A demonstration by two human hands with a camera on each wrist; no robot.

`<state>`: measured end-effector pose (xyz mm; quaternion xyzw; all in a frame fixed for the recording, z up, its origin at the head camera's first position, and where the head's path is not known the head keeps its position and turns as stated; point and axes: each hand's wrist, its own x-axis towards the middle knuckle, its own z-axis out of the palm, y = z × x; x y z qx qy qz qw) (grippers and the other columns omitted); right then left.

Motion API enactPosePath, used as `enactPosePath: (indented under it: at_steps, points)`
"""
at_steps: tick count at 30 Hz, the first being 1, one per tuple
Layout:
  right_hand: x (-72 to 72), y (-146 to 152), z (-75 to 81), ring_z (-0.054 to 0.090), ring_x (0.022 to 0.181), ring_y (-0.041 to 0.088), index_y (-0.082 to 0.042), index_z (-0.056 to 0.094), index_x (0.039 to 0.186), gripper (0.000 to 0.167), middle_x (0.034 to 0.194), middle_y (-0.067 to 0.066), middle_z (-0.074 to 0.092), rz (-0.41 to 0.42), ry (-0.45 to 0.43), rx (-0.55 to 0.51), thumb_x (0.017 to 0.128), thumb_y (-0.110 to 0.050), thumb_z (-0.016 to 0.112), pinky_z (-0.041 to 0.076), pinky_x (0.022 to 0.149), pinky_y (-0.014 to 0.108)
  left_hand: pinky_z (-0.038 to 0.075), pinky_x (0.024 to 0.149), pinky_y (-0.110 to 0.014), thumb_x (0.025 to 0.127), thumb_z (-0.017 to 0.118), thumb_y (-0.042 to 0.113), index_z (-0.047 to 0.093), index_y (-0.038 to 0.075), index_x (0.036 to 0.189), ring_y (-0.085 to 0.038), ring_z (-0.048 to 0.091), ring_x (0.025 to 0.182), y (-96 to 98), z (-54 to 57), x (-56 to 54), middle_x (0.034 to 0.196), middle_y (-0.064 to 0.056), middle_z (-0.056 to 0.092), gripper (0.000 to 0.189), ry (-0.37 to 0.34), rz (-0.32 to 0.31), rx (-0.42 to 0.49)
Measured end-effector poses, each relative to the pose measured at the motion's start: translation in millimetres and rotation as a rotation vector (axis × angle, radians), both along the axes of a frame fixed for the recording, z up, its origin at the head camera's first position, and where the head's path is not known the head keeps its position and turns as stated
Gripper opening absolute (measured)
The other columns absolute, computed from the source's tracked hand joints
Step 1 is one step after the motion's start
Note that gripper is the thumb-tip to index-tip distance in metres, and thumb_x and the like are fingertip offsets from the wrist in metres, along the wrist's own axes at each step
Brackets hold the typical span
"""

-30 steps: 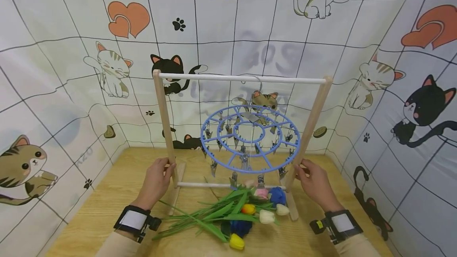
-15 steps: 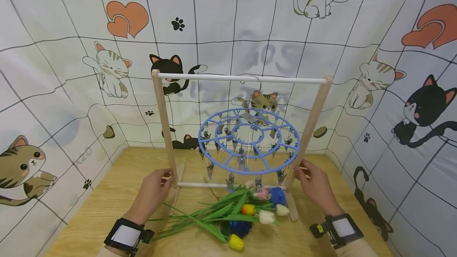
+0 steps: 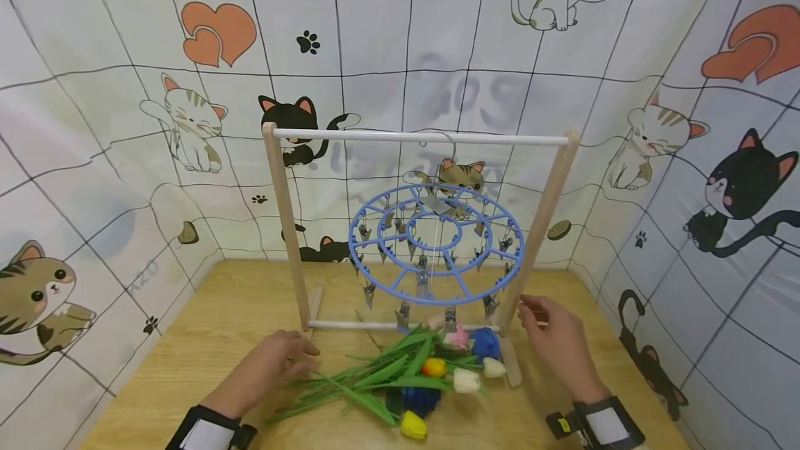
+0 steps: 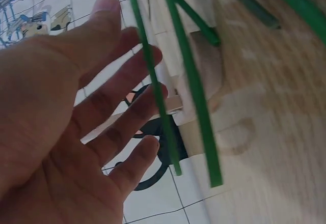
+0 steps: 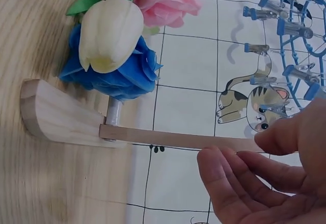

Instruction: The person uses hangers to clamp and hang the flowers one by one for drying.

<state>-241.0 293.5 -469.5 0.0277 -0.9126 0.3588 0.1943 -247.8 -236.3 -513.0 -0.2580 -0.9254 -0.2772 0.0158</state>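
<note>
My left hand (image 3: 275, 367) is spread with bent fingers over the green stems of a bunch of flowers (image 3: 387, 370), holding nothing. In the left wrist view, stems (image 4: 196, 99) cross in front of its fingers. My right hand (image 3: 556, 335) is beside the right post of a wooden rack (image 3: 542, 221), its thumb and fingertips right at the wood and loosely parted. From the rack's white top bar hangs a round blue clip hanger (image 3: 465, 288) with several clips. Flower heads include a white tulip (image 5: 112, 35), a blue flower (image 5: 117, 76) and a pink one (image 5: 165, 2).
The rack stands on a wooden table (image 3: 206, 325) with the flowers in front of its lower bar. A yellow tulip (image 3: 414, 425) is closest to the table's near side. Behind and at both sides hangs a white cat-print cloth (image 3: 375, 33).
My left hand has let go of the left post and come down to the flower stems. The right hand has slid slightly lower and outward by its post. The hanger has swayed a little.
</note>
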Motion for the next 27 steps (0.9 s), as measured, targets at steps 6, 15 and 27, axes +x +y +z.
enactPosePath:
  at_steps: [6,15,27]
  points:
    - [6.6,-1.6,-4.3,0.082,0.093,0.020,0.002,0.083,0.130,0.022,0.109,0.015,0.088,-0.001,-0.055,0.011,0.115,-0.010,0.073,0.063,0.075,0.018,0.068,0.080,-0.031,0.096,0.095,0.024,0.091,0.019,0.104,-0.009,0.078,0.091,-3.0,-11.6,-4.3,0.099,0.008,0.086,0.010,0.073,-0.092,-0.060]
    - [15.2,-16.2,-5.8,0.083,0.096,0.019,-0.005,0.086,0.122,0.014,0.110,0.011,0.089,0.063,-0.066,-0.025,0.115,-0.010,0.075,0.070,0.077,0.026,0.068,0.080,-0.028,0.098,0.094,0.021,0.089,0.027,0.098,-0.001,0.074,0.094,1.4,-0.5,-1.3,0.099,0.015,0.081,0.008,0.065,-0.059,0.010]
    - [39.9,-56.1,7.6,0.075,0.084,-0.004,-0.024,0.086,0.108,0.022,0.096,-0.013,0.084,0.402,0.187,-0.012,0.106,-0.002,0.085,0.068,0.071,0.025,0.064,0.081,-0.037,0.081,0.104,0.011,0.087,0.030,0.096,-0.004,0.073,0.092,22.6,35.6,5.4,0.097,0.019,0.079,0.030,0.613,-0.108,-0.019]
